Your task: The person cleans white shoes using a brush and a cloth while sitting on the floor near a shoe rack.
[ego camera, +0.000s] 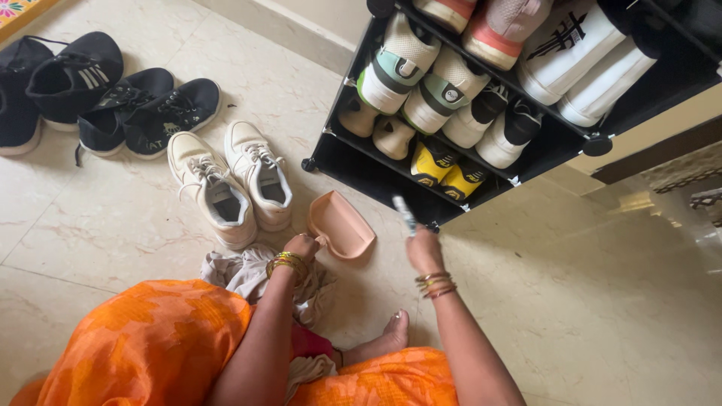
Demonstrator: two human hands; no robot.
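- Left hand (302,246) is closing around the handle of a peach-coloured dustpan (342,224), fingers curled tight on it, with the pan's open mouth resting on the floor just ahead and to the right of the knuckles.
- Right hand (423,248) is gripping a small pale brush-like tool (404,213); the fist is shut on its lower end and the tip is pointing up and away, toward the black shoe rack (353,167). The tool is blurred, so what it is exactly cannot be told.
- Dustpan is lying between the two hands, its long axis running from the left hand diagonally toward the rack's bottom edge; the left hand is the one touching it, the right is hovering near its far corner without contact.
- Cream sneakers (229,180) are sitting just left of the pan, and a crumpled cloth (239,274) is lying under the left wrist.
- Black shoes (113,98) are waiting well apart at the upper left.
- Floor (587,301) is showing as pale polished marble tile; the person is sitting on it in orange fabric, one bare foot (387,338) peeking out between the arms.
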